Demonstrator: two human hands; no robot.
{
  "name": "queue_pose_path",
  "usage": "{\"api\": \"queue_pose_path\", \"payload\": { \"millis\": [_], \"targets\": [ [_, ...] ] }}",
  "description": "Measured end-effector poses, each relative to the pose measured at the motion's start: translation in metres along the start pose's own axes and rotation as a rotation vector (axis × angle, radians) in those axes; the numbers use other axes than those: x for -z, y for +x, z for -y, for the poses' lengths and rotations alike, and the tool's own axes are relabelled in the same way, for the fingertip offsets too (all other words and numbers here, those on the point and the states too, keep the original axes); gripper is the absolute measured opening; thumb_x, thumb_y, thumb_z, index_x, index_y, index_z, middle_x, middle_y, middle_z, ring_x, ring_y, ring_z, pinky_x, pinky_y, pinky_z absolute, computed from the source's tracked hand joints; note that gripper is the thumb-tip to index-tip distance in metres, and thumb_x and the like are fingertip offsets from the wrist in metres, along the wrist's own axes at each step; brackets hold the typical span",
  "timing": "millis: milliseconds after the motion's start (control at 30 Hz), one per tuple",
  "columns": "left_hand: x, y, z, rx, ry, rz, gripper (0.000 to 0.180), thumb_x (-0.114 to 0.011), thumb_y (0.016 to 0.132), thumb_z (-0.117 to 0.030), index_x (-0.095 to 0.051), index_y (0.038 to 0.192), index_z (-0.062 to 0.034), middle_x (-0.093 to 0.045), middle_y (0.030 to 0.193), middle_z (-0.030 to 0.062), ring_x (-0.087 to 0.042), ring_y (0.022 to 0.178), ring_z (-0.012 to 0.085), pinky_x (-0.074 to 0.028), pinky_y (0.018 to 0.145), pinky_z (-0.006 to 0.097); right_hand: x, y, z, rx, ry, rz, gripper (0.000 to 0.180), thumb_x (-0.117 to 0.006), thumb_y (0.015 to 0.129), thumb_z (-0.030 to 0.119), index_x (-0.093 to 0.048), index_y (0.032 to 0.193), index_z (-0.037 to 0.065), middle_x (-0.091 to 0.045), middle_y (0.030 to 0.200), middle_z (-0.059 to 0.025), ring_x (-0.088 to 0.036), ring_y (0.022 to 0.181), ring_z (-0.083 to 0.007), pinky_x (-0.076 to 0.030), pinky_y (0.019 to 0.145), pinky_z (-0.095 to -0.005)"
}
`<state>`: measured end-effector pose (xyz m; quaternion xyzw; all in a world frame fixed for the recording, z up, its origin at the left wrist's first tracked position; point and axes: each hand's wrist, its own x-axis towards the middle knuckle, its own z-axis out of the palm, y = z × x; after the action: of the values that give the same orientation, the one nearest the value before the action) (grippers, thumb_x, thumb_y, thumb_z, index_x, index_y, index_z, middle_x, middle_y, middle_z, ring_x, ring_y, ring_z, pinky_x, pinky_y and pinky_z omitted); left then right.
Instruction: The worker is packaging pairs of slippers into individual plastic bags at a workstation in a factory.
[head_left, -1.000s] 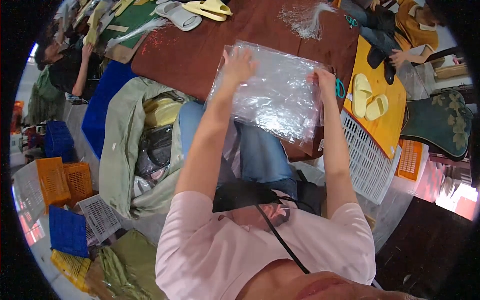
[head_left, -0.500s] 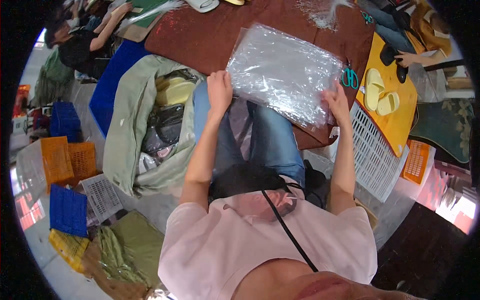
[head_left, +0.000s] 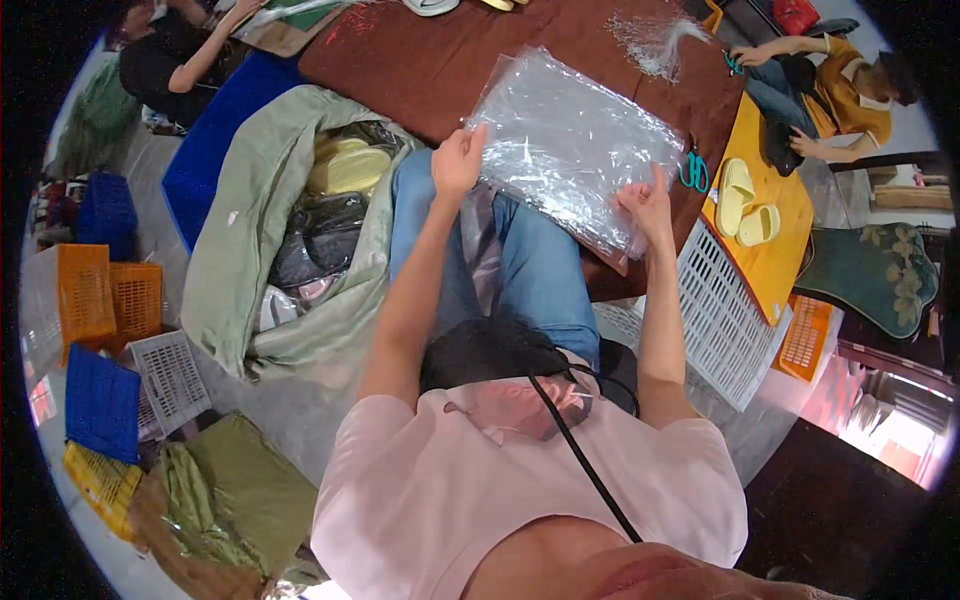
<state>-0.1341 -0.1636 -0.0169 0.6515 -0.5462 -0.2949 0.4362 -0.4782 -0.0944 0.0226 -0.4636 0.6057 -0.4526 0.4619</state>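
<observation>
A stack of clear, shiny plastic bags (head_left: 565,140) lies at the near edge of the brown cloth-covered table, partly over my knees. My left hand (head_left: 459,162) is closed on the stack's left edge, thumb on top. At the right side my right hand (head_left: 648,210) grips the bags near their lower right corner, its index finger stretched along the plastic. Teal-handled scissors (head_left: 694,172) lie just beyond the stack's right edge. On the left stands an open pale green sack (head_left: 235,240) with yellow slippers (head_left: 350,166) and dark bagged footwear (head_left: 325,240) inside.
A pair of yellow slides (head_left: 735,197) rests on a yellow board (head_left: 775,255) to the right, above a white crate (head_left: 730,310). Thin clear strands (head_left: 665,45) lie on the table's far side. Orange crates (head_left: 135,300) stand at left. Two people sit nearby, one holding scissors (head_left: 733,63).
The view has shifted slightly. My right hand has moved inward from the bags' right edge, and its index finger has straightened. My left hand still holds the left edge.
</observation>
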Motion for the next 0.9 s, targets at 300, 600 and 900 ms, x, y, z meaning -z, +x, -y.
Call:
{"api": "queue_pose_path", "payload": {
  "millis": [300,600,900],
  "targets": [
    [0.001,0.018,0.015,-0.155,0.025,-0.255,0.033,-0.057,0.099,-0.029,-0.065,0.090,0.0019,-0.068,0.076,0.0160,-0.066,0.065,0.0279,-0.050,0.066,0.039,0.009,-0.008,0.009,-0.077,-0.152,-0.037,0.094,-0.070,0.082,-0.009,-0.017,0.157,0.006,-0.061,0.087,-0.0064,-0.064,0.074,-0.0160,-0.056,0.065,-0.0284],
    [0.013,0.000,0.011,-0.127,-0.259,-0.128,0.009,-0.066,0.084,-0.010,-0.061,0.086,-0.0029,-0.060,0.061,0.0097,-0.058,0.054,0.0240,-0.045,0.054,0.037,-0.032,0.099,0.075,0.647,-0.638,-0.130,0.030,-0.072,0.087,0.013,-0.067,0.114,0.002,-0.069,0.105,-0.0156,-0.067,0.094,-0.0275,-0.053,0.083,-0.0364],
    [0.009,0.007,-0.011,-0.178,-0.004,-0.108,0.012,-0.061,0.091,-0.017,-0.062,0.084,-0.0074,-0.066,0.073,0.0116,-0.063,0.075,0.0338,-0.043,0.069,0.047,-0.128,0.283,0.037,0.473,-0.649,-0.037,0.029,-0.074,0.083,0.032,-0.075,0.099,0.007,-0.074,0.092,-0.0133,-0.071,0.086,-0.0281,-0.054,0.078,-0.0371]
  ]
}}
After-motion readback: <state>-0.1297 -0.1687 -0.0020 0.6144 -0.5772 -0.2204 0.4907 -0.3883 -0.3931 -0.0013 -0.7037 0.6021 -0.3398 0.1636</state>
